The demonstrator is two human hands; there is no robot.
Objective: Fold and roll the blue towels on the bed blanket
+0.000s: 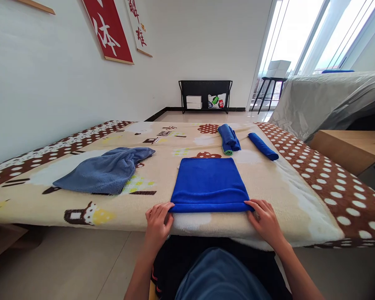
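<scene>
A bright blue towel (pixel 208 179) lies spread on the blanket-covered surface in front of me, its near edge turned over into a flat roll. At the roll's left end, my left hand (pixel 158 218) pinches the cloth between thumb and fingers. My right hand (pixel 264 218) grips the opposite end the same way. Just behind the roll the cloth has a soft wrinkle across it. Beyond the towel sit rolled blue towels (pixel 228 137) bunched together, one with a green edge. A single rolled blue towel (pixel 262 146) rests to their right.
A rumpled grey-blue towel (pixel 108 171) lies on the left of the patterned blanket (pixel 162 166). Against the far wall stands a black rack (pixel 205 89) with a white box. A wooden cabinet (pixel 346 148) and a plastic-covered piece of furniture (pixel 328 98) are at right.
</scene>
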